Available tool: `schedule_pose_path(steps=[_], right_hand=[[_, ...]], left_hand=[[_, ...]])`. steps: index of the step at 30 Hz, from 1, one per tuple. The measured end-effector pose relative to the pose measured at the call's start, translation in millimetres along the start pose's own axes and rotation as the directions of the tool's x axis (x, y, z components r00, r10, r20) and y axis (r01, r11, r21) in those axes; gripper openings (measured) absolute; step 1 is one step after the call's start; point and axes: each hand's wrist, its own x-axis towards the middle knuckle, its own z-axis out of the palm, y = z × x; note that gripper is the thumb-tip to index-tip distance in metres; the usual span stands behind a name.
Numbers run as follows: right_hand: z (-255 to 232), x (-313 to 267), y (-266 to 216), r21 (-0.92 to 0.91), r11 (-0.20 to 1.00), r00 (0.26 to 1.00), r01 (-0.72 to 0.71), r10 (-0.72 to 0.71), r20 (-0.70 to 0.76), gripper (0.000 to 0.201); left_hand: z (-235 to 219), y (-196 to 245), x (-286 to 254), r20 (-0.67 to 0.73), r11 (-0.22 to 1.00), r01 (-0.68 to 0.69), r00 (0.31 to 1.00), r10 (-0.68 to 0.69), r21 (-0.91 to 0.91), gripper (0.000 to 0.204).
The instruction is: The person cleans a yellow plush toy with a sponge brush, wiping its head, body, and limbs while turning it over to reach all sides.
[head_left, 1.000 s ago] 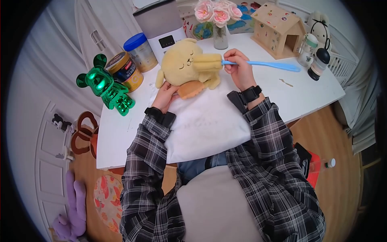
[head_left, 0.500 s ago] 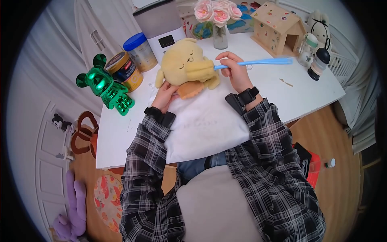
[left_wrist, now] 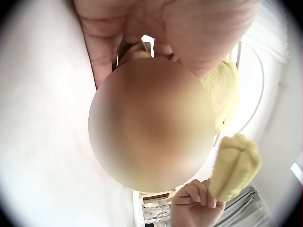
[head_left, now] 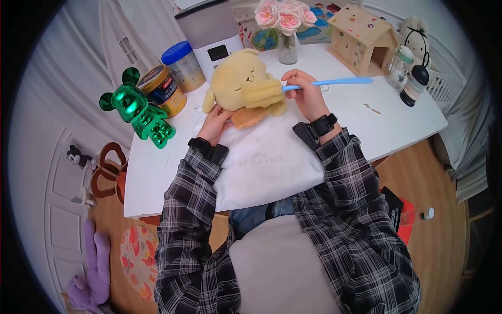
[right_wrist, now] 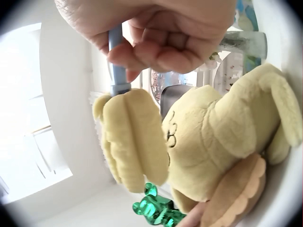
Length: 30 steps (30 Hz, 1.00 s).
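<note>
A yellow plush toy (head_left: 230, 78) with stitched closed eyes leans on the table above a white cloth (head_left: 266, 157). My left hand (head_left: 213, 125) grips the orange-brown scalloped piece (head_left: 248, 117) at the toy's lower side. In my right hand (head_left: 308, 97) is the light blue handle (head_left: 342, 81) of a duster with a fluffy yellow head (head_left: 261, 94), held in front of the toy's face. The right wrist view shows the duster head (right_wrist: 135, 142) beside the toy's face (right_wrist: 189, 142), fingers curled round the handle. A blurred disc covers the middle of the left wrist view.
A shiny green bear figure (head_left: 137, 107), a dark tin (head_left: 163, 91) and a blue-lidded tub (head_left: 183, 65) stand at the left. Behind are a grey-and-white appliance (head_left: 212, 31) and a flower vase (head_left: 287, 48). At the right are a wooden house (head_left: 361, 39) and bottles (head_left: 414, 85).
The duster's head has moved slightly left and down across the toy's face, and its handle has shifted left with my right hand. My left hand keeps its hold.
</note>
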Motion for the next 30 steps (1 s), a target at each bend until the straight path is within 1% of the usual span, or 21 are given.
schedule_pose_path(steps=[2, 6, 8, 11, 14, 17, 20, 23, 26, 28, 29, 30], right_hand=[[22, -3, -4, 0.163, 0.987, 0.998, 0.014, -0.003, -0.066, 0.02], [29, -1, 3, -0.019, 1.0, 0.996, -0.022, 0.02, -0.092, 0.021], [19, 1, 5, -0.126, 0.991, 0.992, -0.034, 0.017, -0.128, 0.021], [-13, 2, 5, -0.217, 0.976, 0.988, -0.025, -0.009, -0.153, 0.02], [-29, 3, 10, -0.087, 0.991, 0.994, 0.099, -0.103, -0.038, 0.02], [20, -5, -1, 0.016, 0.999, 0.993, 0.047, -0.045, -0.109, 0.021], [35, -6, -1, -0.127, 0.991, 0.998, -0.039, 0.032, -0.056, 0.021], [21, -2, 2, -0.17, 0.984, 0.989, -0.049, 0.024, -0.148, 0.02], [-10, 0, 3, -0.283, 0.958, 0.978, -0.052, -0.008, -0.207, 0.02], [-25, 2, 10, -0.135, 0.991, 0.989, 0.022, -0.041, -0.139, 0.02], [-20, 1, 6, -0.058, 0.997, 0.992, 0.055, -0.061, -0.107, 0.02], [-13, 1, 4, 0.01, 0.999, 0.99, 0.052, -0.05, -0.129, 0.019]], left_hand=[[1, 1, 0, 0.011, 1.0, 0.001, 1.0, 0.0, -0.011, 0.035], [1, 2, 0, -0.003, 1.0, 0.003, 1.0, -0.003, -0.017, 0.033], [-1, 1, 0, 0.012, 1.0, 0.002, 1.0, -0.002, -0.011, 0.033], [-1, -1, 1, 0.02, 1.0, -0.01, 1.0, 0.01, -0.02, 0.032], [-2, -2, 2, 0.009, 1.0, -0.007, 1.0, 0.007, -0.016, 0.033], [2, 1, 0, 0.008, 0.999, -0.008, 1.0, 0.008, -0.038, 0.034], [4, 4, -2, 0.01, 0.999, -0.002, 1.0, 0.003, -0.04, 0.036], [1, 2, 0, 0.038, 0.999, -0.005, 0.999, 0.007, -0.046, 0.036], [1, 2, -1, 0.029, 1.0, -0.014, 0.999, 0.015, -0.027, 0.035], [-1, 1, 0, 0.027, 1.0, -0.008, 1.0, 0.009, -0.024, 0.035], [0, 1, 0, 0.027, 1.0, -0.005, 1.0, 0.006, -0.023, 0.035], [0, 1, 0, 0.026, 1.0, -0.007, 1.0, 0.008, -0.028, 0.035]])
